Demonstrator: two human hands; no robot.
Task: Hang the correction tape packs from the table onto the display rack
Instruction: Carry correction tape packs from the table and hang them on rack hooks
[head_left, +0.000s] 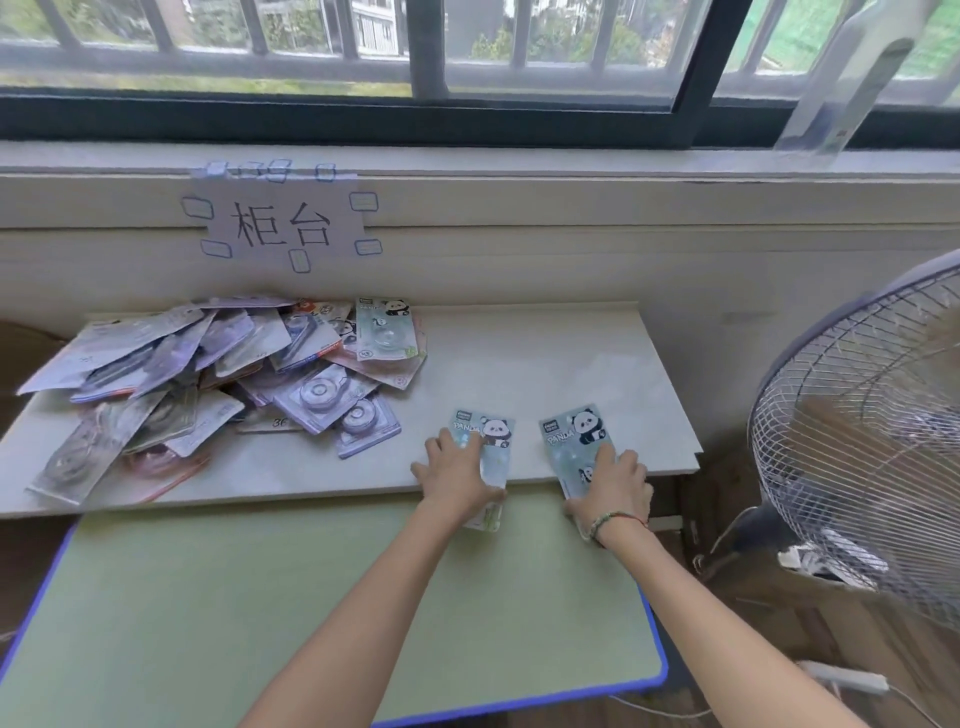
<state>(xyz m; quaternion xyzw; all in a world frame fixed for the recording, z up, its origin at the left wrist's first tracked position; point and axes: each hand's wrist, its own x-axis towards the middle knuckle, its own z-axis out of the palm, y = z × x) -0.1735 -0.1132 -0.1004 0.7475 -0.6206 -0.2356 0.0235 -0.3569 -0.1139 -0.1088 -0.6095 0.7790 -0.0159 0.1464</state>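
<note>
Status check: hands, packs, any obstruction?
Left hand and right hand each flat on a panda pack. Pile waiting. Rack unseen.

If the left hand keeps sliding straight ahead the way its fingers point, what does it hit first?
Mostly bare white board; the left hand lies on a panda pack, fingers pointing toward the wall. The pile seems to lie left of that line, though depth is unclear.

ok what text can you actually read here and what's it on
"柜台": paper sign taped to the wall.
"PANDA": pack under the left hand.
"PANDA": pack under the right hand.
"36": handwritten on the white shelf beside the pile.
Small brand tabs and print on the piled packs: too blurred to read.
</note>
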